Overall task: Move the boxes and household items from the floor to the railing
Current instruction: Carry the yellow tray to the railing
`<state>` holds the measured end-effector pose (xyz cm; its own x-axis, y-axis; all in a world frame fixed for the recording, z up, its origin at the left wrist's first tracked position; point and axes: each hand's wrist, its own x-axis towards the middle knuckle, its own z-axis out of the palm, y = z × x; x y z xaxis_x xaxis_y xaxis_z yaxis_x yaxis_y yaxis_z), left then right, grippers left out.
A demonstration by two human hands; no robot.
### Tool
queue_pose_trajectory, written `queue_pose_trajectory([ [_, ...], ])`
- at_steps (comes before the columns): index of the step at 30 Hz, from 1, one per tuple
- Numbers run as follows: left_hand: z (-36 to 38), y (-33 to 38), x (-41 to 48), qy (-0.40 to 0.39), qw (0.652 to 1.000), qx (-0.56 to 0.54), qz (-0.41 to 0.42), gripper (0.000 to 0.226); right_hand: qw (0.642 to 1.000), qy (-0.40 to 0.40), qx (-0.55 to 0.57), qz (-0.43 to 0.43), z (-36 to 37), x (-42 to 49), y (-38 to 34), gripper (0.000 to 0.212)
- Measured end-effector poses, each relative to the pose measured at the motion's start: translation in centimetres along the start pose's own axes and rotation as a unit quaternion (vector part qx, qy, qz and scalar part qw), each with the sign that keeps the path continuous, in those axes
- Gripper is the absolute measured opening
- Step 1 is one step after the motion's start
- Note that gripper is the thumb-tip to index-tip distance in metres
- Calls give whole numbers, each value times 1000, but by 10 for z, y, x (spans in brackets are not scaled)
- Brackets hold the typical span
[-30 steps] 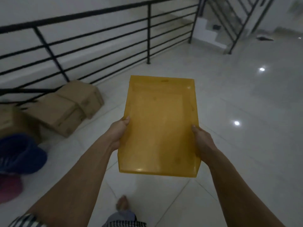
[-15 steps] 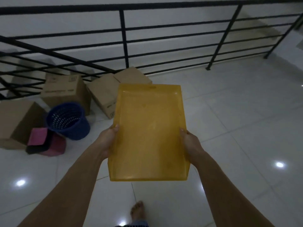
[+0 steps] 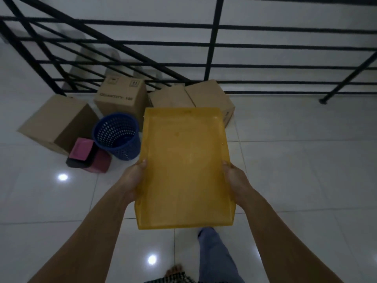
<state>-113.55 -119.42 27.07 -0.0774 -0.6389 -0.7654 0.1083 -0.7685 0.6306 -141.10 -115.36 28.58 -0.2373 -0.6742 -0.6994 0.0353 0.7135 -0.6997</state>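
Note:
I hold a yellow plastic tray (image 3: 184,170) level in front of me, above the floor. My left hand (image 3: 133,178) grips its left rim and my right hand (image 3: 235,178) grips its right rim, thumbs on top. Ahead, against the black railing (image 3: 212,45), stand several cardboard boxes: one at the left (image 3: 57,121), one printed with text (image 3: 122,97), and a pair (image 3: 195,97) partly hidden behind the tray. A blue perforated basket (image 3: 117,135) lies tilted in front of them, beside a pink and black container (image 3: 83,154).
White glossy floor tiles (image 3: 306,160) stretch to the right of the boxes. A railing post foot (image 3: 323,101) stands at the right. My bare foot (image 3: 173,269) and trouser leg (image 3: 214,256) show at the bottom.
I have walked closer to the railing with the tray; the boxes, basket and pink container now lie nearer and more centred. My grip on the tray is unchanged.

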Motion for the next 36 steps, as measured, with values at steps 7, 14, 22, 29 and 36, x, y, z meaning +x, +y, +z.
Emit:
queue_pose_trajectory([
  [7,38,30,96,53,998,-32,-4,46,999,-27,-35,12,-13,121,-33,48],
  [14,63,15,204,80,997,-7,-3,42,996,-23,-74,38,-13,251,-22,42],
  [22,56,-64,390,113,990,14,-86,51,990,-22,-92,105,17,428,82,43],
  [29,27,-132,529,111,992,3,-60,44,986,-47,-113,110,57,569,178,46],
  [36,-45,-399,600,243,895,270,-260,51,981,-62,-164,86,93,645,209,49],
])
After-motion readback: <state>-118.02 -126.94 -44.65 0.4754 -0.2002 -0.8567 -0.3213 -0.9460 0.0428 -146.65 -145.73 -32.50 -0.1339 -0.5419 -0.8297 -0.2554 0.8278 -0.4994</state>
